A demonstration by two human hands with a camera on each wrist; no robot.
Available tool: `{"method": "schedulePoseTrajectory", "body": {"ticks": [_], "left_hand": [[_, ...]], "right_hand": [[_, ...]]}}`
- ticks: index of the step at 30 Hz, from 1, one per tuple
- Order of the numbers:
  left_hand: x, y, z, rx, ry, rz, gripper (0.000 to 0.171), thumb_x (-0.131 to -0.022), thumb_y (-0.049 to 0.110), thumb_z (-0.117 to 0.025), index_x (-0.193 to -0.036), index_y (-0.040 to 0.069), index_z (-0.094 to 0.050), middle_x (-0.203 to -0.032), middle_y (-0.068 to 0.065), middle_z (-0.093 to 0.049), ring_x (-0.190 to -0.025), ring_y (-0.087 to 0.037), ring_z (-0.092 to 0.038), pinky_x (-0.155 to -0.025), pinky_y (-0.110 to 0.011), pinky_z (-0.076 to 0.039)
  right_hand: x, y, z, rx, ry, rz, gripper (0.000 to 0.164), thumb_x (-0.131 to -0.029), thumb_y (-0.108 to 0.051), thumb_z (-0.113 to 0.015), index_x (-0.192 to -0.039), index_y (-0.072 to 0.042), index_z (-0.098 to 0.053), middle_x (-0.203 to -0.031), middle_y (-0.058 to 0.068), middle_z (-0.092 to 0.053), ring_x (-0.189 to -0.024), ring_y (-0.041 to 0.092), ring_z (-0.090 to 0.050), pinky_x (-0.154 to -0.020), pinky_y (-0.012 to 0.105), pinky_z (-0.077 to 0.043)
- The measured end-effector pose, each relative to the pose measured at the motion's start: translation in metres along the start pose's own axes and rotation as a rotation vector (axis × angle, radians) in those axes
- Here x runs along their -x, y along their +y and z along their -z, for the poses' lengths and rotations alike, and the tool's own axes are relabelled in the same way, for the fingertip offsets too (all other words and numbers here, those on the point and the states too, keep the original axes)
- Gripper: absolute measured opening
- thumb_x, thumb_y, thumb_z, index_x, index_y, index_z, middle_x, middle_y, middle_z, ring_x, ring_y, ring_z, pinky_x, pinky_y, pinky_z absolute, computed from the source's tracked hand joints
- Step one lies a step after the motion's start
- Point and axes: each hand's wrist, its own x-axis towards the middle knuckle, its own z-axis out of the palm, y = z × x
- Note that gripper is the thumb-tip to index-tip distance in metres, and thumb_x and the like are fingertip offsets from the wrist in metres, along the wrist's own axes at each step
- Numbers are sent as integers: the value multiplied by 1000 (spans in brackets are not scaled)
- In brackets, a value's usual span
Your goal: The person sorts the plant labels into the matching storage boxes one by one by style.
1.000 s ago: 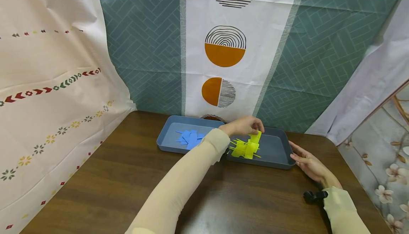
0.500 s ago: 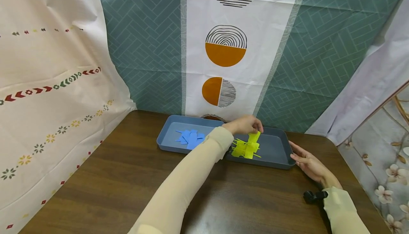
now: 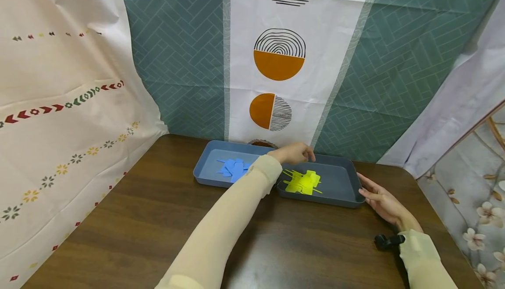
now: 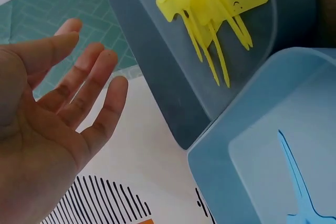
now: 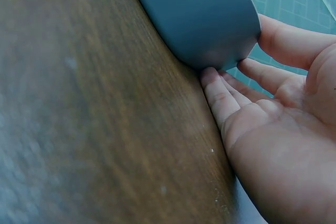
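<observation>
Yellow T-shaped plant labels (image 3: 303, 182) with thin pointed stems lie in a loose pile in the dark grey-blue tray (image 3: 337, 188). Over this tray's back left part is my left hand (image 3: 293, 153), fingers loosely bent and holding nothing; the left wrist view shows the hand (image 4: 63, 98) apart from the labels. My right hand (image 3: 382, 201) holds the tray's right front corner. In the right wrist view, the thumb and fingertips (image 5: 211, 77) touch the tray's outer wall (image 5: 205, 19), the lower ones down at the table. Blue plant labels (image 3: 235, 168) lie in the lighter blue tray.
The lighter blue tray (image 3: 209, 179) stands left of the dark one, their ends meeting. Both sit at the back of a brown wooden table (image 3: 158, 219). A patterned cloth (image 3: 189, 69) hangs right behind them, with more cloth at both sides.
My left hand has let go of a yellow plant label, which now lies flat on the pile. The hand has drawn slightly to the left. My right hand stays at the tray corner.
</observation>
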Motion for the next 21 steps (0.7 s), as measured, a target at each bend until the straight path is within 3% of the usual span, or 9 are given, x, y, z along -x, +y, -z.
{"method": "schedulePoseTrajectory", "body": {"ticks": [5, 10, 12, 15, 17, 21], "left_hand": [[7, 2, -2, -25, 4, -16, 26, -108, 7, -52, -122, 13, -73, -118, -8, -67, -100, -17, -58, -82, -26, -47], [11, 0, -1, -27, 9, -23, 24, -108, 9, -54, -121, 15, -73, -120, -4, -68, -106, -16, -61, -86, -26, -50], [12, -1, 0, -27, 9, -22, 24, -109, 10, -54, -122, 15, -73, -125, -6, -68, -109, -17, -61, -88, -27, -50], [14, -5, 2, -25, 14, -5, 24, -109, 11, -54, -123, 15, -73, -131, -9, -66, -115, -19, -61, -88, -28, -49], [15, -8, 3, -24, 23, 8, 24, -109, 11, -54, -123, 15, -73, -133, -10, -65, -117, -19, -60, -86, -27, -48], [20, -15, 8, -11, 41, 23, 24, -109, 12, -54, -123, 15, -73, -134, -9, -65, -114, -21, -60, -82, -28, -46]], "right_hand": [[3, -1, 0, -10, -4, 14, 69, -114, -13, -38, -168, -14, 5, -169, 22, 21, -156, 21, -5, -100, 11, -36], [4, -1, 0, -28, -3, 13, 69, -114, -13, -39, -168, -17, 4, -169, 20, 24, -157, 34, 12, -105, 16, -32], [4, -1, 1, -46, -5, 26, 68, -114, -13, -37, -168, -18, 4, -169, 19, 25, -157, 30, 11, -105, 16, -32], [4, 0, 3, -84, -28, 83, 66, -115, -11, -33, -167, -15, 6, -171, 15, 20, -155, 6, -8, -105, 13, -33], [4, -3, 6, -102, -43, 145, 64, -115, -8, -31, -166, -9, 9, -174, 10, 9, -147, -7, -24, -107, 11, -35], [7, -16, 12, -84, -21, 246, 64, -114, -2, -32, -164, 0, 8, -172, 0, -15, -138, -13, -39, -109, 13, -37]]}}
